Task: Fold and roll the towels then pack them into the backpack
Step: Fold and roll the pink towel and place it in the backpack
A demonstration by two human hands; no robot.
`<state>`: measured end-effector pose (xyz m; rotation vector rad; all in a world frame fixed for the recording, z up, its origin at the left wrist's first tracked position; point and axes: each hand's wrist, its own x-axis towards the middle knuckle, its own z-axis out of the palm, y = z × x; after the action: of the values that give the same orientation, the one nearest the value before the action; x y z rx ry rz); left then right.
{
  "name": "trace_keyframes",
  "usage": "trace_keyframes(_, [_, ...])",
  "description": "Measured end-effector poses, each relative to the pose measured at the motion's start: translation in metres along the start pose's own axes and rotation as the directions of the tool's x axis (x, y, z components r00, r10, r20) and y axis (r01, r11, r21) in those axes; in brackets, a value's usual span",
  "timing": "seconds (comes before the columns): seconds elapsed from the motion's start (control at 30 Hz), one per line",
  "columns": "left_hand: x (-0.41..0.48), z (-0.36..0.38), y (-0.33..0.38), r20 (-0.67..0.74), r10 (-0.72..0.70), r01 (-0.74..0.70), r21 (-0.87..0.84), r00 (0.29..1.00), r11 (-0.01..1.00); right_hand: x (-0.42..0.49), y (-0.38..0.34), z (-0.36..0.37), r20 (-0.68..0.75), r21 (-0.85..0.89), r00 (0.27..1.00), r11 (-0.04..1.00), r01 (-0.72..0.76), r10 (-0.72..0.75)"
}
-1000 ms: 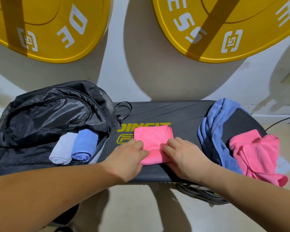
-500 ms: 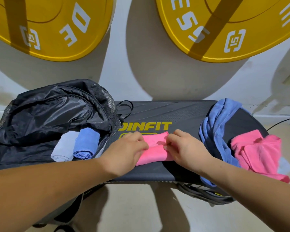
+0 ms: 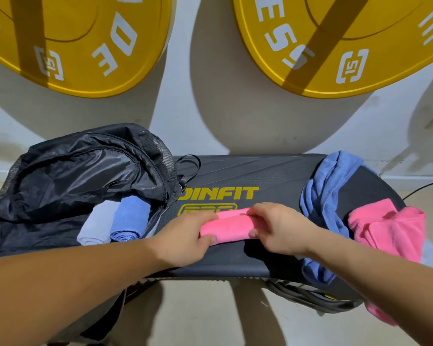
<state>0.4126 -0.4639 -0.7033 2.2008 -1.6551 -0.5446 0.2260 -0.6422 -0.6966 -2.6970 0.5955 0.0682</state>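
So the pink roll [image 3: 228, 227] is basically done now. A second back it's a flat folded square under the hands. Now it's a tight little tube lying crosswise on the board [image 3: 260, 176], near the front edge, with just a narrow flap showing along the far side.

Left hand [image 3: 185, 240] grips the left end, thumb tucked at the front and fingers curled over the top. Right hand [image 3: 278, 228] does the same on the right end. Both are clamped on it, so nothing's springing open.

My read: the rolling is about finished for this one, and the next job is getting it into the backpack [image 3: 68, 176]. That lies just to the left with its mouth open toward the person. A grey roll [image 3: 98, 223] and a blue roll [image 3: 130, 218] already sit in there side by side, touching. There looks to be room next to the blue one. I'd keep the squeeze on during the move or it'll unwind.

Further right, a blue towel [image 3: 328, 196] and a loose pink towel [image 3: 395, 228] lie crumpled on the board's right end, not folded yet, so at least two more to go.

Behind it all, two yellow plates [image 3: 85, 46] are against the wall.
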Motion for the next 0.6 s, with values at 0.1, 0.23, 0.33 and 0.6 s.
trace_keyframes(0.1, [0.000,-0.004,-0.002,0.069,-0.083,0.094,-0.177,0.994,0.980,0.008,0.004,-0.014,0.164,0.250,0.976,0.951,-0.181,0.142])
trace_keyframes(0.23, [0.007,0.002,-0.008,0.070,-0.116,0.124,-0.131,0.991,0.984,0.009,0.008,-0.004,0.085,0.267,0.971,0.934,-0.238,0.224])
trace_keyframes(0.33, [0.011,0.002,-0.006,0.093,-0.136,0.151,-0.182,0.986,0.972,0.010,0.005,0.000,0.082,0.301,0.971,0.923,-0.239,0.225])
trace_keyframes(0.6, [0.006,-0.002,0.001,0.188,-0.173,0.232,-0.364,0.967,0.902,0.012,-0.001,-0.015,0.226,0.328,0.950,0.901,-0.285,0.218])
